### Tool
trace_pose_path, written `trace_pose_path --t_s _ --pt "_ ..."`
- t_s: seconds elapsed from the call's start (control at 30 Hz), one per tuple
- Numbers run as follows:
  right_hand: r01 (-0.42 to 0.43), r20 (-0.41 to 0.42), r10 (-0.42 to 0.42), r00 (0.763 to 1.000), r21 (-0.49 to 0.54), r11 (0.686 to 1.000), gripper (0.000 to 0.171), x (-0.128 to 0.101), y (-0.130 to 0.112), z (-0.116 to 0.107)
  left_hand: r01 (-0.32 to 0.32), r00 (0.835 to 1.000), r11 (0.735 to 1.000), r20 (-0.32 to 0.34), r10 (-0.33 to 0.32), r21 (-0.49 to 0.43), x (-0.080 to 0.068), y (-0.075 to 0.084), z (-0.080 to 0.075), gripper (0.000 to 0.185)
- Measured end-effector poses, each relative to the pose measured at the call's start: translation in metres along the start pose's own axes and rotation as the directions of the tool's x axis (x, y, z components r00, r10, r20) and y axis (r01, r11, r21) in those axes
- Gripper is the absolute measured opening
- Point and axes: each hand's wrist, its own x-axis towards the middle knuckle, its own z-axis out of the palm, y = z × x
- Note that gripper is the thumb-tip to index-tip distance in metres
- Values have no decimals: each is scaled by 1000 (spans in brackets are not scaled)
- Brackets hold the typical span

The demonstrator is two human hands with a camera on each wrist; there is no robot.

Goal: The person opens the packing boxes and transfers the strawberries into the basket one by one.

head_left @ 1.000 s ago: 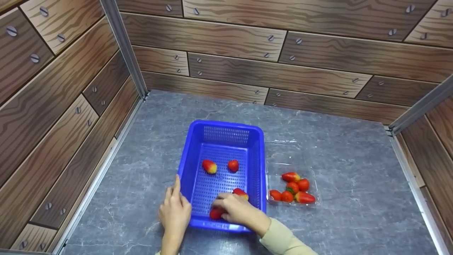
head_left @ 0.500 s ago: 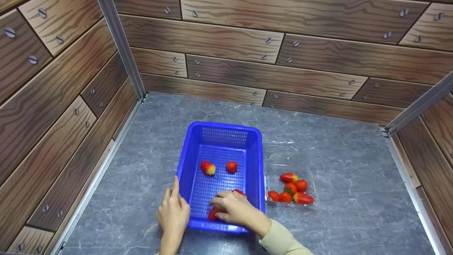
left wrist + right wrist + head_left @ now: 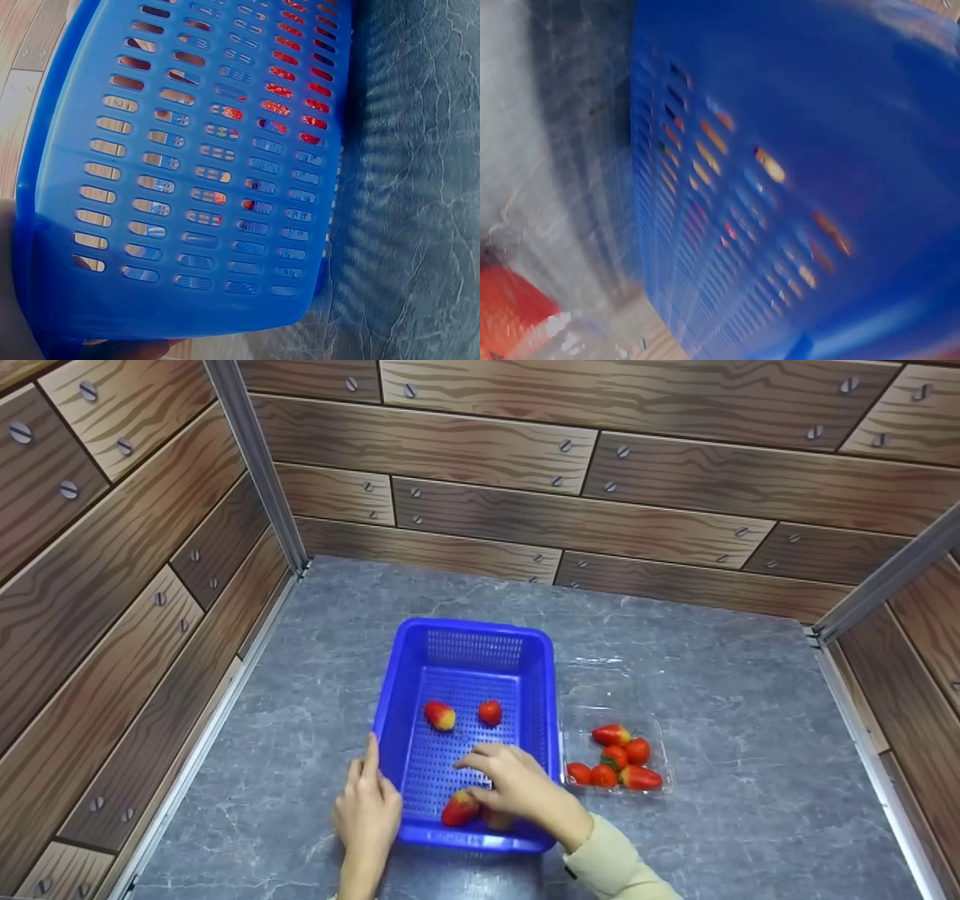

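Observation:
A blue slotted plastic basket (image 3: 388,697) holds several red strawberries with some yellow ends. My left hand (image 3: 367,806) grips its left rim, index finger laid along the edge; in the left wrist view the basket's slotted wall (image 3: 172,202) fills much of the frame. My right hand (image 3: 510,784) is inside the basket near the front right, fingers spread apart and relaxed, nothing pinched between them. Just left of its thumb lies a strawberry (image 3: 460,808); the area below the palm is partly hidden. Farther back are a yellow-ended strawberry (image 3: 440,716) and a smaller red one (image 3: 490,712).
Right of the basket, a clear plastic box (image 3: 660,727) with its lid folded back holds several strawberries (image 3: 637,750). Wood-patterned walls (image 3: 450,450) enclose the grey marbled table (image 3: 735,720) at the back and sides.
My right hand has let go of the front strawberry and shifted right and slightly back, so more of that strawberry shows. My left hand stays on the rim; the camera view drifts slightly.

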Motion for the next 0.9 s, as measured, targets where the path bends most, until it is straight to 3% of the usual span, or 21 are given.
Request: trace_pose_path --t_s 0.27,0.53,0.9 --pt "-16 -73 17 997 13 1000 31 -2 10 -16 6 1000 1000 5 -6 -4 0 0 0 62" --pt "-106 -119 110 987 41 994 30 -9 25 -41 8 1000 1000 0 -8 -5 0 0 0 61" --pt "-235 -197 245 949 72 969 29 -28 52 -67 -17 1000 1000 -12 17 -3 0 -1 0 60"
